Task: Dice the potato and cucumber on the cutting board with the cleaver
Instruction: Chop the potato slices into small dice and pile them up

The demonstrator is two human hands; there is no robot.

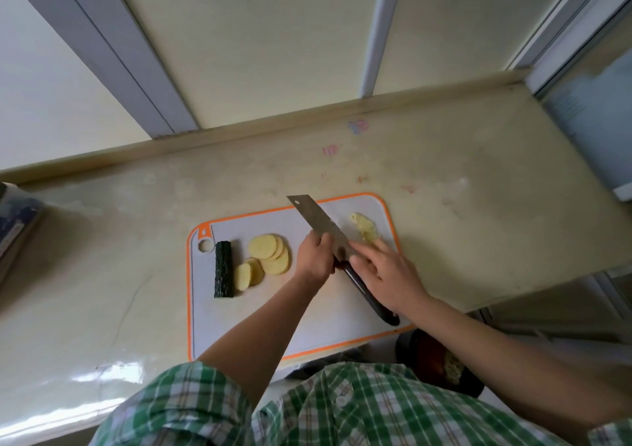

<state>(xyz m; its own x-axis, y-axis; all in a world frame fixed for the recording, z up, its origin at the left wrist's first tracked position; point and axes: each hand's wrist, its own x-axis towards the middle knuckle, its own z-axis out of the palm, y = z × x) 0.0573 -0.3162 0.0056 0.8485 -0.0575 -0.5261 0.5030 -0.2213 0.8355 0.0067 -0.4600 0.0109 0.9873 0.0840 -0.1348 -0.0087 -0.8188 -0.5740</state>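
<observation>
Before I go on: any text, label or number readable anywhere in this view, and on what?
None readable.
Blue-pink mark on the counter: too blurred.
Pink mark on the counter: too blurred.
Cleaver and board: no print shows.

We're watching cleaver [315,218] slanting across grey, orange-rimmed cutting board [335,315], left hand [314,257] gripping blade base, dark handle pointing toward us. Potato slices [268,252] lying fanned left of it; dark cucumber piece [224,269] lying uncut beside them; pale chopped bits [364,232] sitting near far right corner.
</observation>
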